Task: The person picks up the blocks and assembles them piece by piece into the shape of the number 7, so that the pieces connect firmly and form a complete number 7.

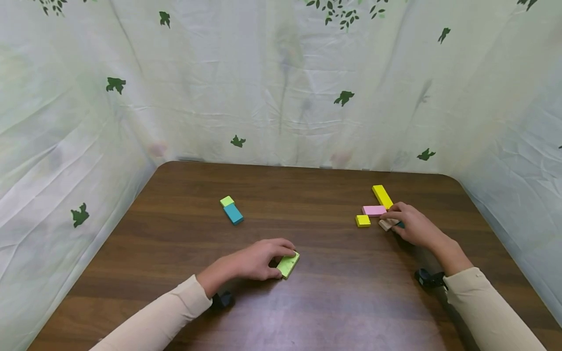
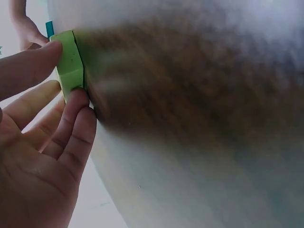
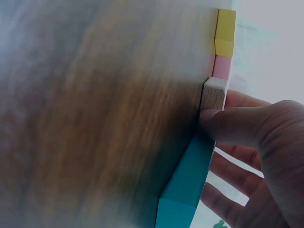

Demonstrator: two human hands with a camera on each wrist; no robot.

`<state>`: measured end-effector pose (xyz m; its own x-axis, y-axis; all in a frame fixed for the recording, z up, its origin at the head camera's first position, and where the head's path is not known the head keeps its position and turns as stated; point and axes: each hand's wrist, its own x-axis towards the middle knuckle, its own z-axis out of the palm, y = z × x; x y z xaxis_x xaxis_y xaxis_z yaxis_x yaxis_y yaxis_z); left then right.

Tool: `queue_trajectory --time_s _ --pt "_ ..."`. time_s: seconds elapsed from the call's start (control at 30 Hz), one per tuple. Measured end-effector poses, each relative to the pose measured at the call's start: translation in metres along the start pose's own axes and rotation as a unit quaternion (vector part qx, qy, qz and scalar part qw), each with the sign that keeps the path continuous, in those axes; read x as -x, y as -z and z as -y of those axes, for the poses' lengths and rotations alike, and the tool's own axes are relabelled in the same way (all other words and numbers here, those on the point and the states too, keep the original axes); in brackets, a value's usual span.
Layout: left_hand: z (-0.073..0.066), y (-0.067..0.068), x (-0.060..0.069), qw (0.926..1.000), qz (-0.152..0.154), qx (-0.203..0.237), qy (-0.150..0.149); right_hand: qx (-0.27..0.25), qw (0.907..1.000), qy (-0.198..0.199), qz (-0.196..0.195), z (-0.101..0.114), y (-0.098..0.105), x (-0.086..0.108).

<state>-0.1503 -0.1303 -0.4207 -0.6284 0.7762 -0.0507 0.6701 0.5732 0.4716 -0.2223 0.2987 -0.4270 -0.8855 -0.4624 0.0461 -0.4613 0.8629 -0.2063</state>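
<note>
My left hand [image 1: 263,258] pinches a lime green block [image 1: 287,264] near the middle of the table, thumb on one side and fingers on the other. The left wrist view shows the same block [image 2: 70,59] between thumb and fingertips. At the right, my right hand [image 1: 417,225] grips a small bare-wood block [image 1: 387,224]. Its thumb presses the wood block [image 3: 213,97] in the right wrist view, with the other fingers partly hidden behind. A teal block [image 3: 183,180] lies by that thumb, mostly covered by the hand in the head view.
Beside the right hand lie a pink block [image 1: 374,211], a small yellow block [image 1: 363,221] and a long yellow block [image 1: 382,196]. Farther left, a small light green block [image 1: 227,201] touches a blue block [image 1: 233,214]. Printed cloth [image 1: 281,87] surrounds the brown table [image 1: 184,243].
</note>
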Motion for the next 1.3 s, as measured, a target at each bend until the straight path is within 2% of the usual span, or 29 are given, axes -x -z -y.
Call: queue_trajectory --time_s 0.33,0.6,0.77,0.87,1.07,1.3 --pt "-0.0018 -0.0024 0.0 0.9998 -0.014 0.008 0.008 -0.007 0.9998 -0.011 0.014 0.0 0.0004 -0.001" --pt "-0.0012 -0.0027 0.0006 0.9998 -0.013 0.005 0.013 -0.012 0.9996 -0.016 0.019 -0.0001 0.0005 -0.001" --pt "0.0002 -0.0025 0.0019 0.9997 -0.014 -0.019 0.009 -0.013 0.9995 -0.018 0.023 -0.0001 0.0006 -0.001" --pt "0.0018 -0.003 0.0029 0.9993 -0.009 -0.036 0.008 -0.012 0.9995 -0.017 0.025 0.0 0.001 -0.0014" --pt "0.0026 -0.0031 0.0051 0.9988 0.013 -0.041 0.023 -0.008 0.9996 -0.009 0.025 -0.0007 0.0006 -0.002" --pt "0.0004 -0.0017 0.0063 0.9986 0.012 -0.045 0.025 -0.009 0.9998 0.001 0.018 -0.0009 0.001 -0.0018"
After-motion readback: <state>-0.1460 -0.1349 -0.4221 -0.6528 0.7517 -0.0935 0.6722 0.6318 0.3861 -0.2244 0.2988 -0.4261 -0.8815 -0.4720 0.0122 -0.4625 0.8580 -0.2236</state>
